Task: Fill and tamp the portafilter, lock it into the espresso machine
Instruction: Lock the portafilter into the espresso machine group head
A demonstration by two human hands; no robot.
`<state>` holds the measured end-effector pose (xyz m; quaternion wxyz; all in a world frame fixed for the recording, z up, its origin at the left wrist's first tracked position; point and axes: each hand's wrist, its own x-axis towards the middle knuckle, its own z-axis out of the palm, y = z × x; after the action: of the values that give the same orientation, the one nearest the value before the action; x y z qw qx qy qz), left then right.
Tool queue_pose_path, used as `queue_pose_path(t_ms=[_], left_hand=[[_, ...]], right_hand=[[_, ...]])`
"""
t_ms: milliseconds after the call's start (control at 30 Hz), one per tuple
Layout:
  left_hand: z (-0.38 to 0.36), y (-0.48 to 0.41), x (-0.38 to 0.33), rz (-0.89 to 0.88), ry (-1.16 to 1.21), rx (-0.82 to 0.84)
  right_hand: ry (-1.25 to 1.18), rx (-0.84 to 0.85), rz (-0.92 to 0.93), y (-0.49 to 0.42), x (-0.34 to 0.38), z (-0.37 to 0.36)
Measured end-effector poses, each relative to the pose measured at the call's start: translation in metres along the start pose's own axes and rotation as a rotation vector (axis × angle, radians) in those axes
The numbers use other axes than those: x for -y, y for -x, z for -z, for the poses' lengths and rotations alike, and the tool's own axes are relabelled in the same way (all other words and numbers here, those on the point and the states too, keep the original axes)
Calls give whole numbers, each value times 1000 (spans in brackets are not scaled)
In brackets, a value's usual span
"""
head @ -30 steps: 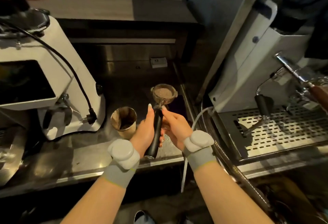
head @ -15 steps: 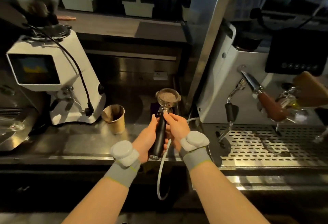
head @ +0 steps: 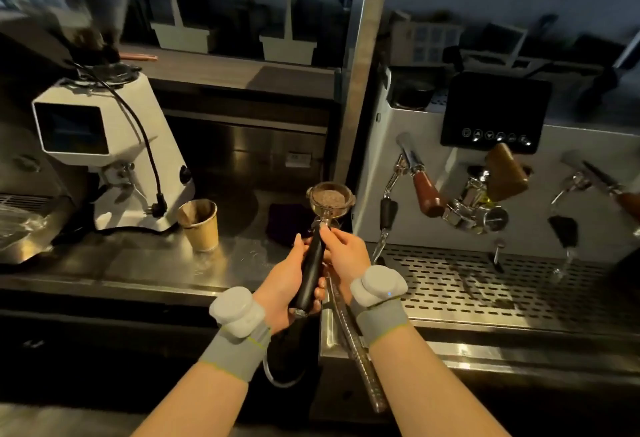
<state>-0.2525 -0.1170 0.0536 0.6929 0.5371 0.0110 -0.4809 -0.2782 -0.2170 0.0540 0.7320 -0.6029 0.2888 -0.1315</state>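
— Steel, mostly: the table (head: 138, 270) is a brushed metal top with glare along its front edge, and the room around it is dim. What stands on it?

— On the left, a white grinder (head: 114, 156) with a dark screen and a black cable looping down its side. Just beside its base is a paper cup (head: 201, 223), stained brown inside. A dark cloth (head: 285, 220) lies near the middle.

— And the portafilter?

— The portafilter (head: 318, 228) is held above the table's front edge, basket pointing away and filled with brown grounds. The left hand (head: 289, 284) is wrapped around the black handle. The right hand (head: 346, 253) has its fingertips pinched at the neck, just below the basket. Both wrists wear grey bands with pale pods.

— Where is the espresso machine?

— The espresso machine (head: 415, 131) stands to the right, behind a steel pillar (head: 360, 66), with its perforated drip tray (head: 502, 284) in front. 1 dark button panel sits on its face, and 2 wooden-handled levers are visible.

— Anything hard to read?

— The shelf (head: 225, 71) behind is blurred; 2 pale containers stand there, contents unclear. The grinder's top smears into shadow. The machine's right end is cut off by the frame, and I cannot tell whether the grounds are tamped flat.
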Motion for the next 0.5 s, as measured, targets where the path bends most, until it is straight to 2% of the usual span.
queue_pose_path(t_ms=[500], left_hand=[[-30, 26, 22, 45, -89, 105]], right_hand=[[-101, -120, -9, 48, -1, 33]])
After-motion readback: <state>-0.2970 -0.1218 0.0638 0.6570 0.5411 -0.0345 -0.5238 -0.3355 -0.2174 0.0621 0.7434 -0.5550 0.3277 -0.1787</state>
